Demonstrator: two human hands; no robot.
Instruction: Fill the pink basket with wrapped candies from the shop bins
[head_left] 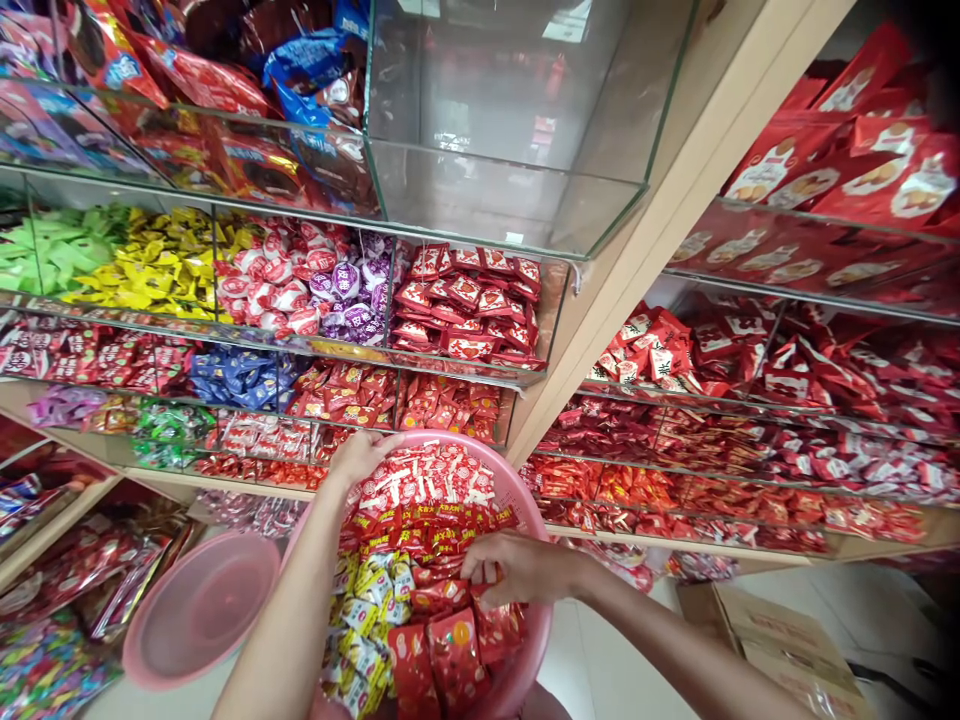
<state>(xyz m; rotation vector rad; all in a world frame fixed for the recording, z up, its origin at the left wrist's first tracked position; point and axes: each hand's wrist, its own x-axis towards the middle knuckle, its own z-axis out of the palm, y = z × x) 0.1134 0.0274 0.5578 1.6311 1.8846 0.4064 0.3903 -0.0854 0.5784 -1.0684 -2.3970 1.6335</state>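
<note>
A pink plastic basin (536, 640) full of wrapped sweets stands in front of me. My left hand (360, 458) grips its far-left rim, the thumb side over the edge. Inside the basin, my right hand (499, 567) has its fingers curled around red candy packets, whose hidden parts lie under the fingers. Larger red packets (454, 645) lie close below that hand. Yellow and white wrapped candies (364, 620) fill the left side, and red-and-white candies (431, 475) lie at the far side. A band of red wrappers with yellow print (435, 515) runs between.
Glass-fronted shelf bins of sweets rise ahead, with red heart-print packets (469, 305) and yellow-wrapped candies (165, 260). A wooden upright (600, 300) divides the shelving. Another pink basin (202, 605) sits low at left. A cardboard box (780, 640) stands on the tiled floor at right.
</note>
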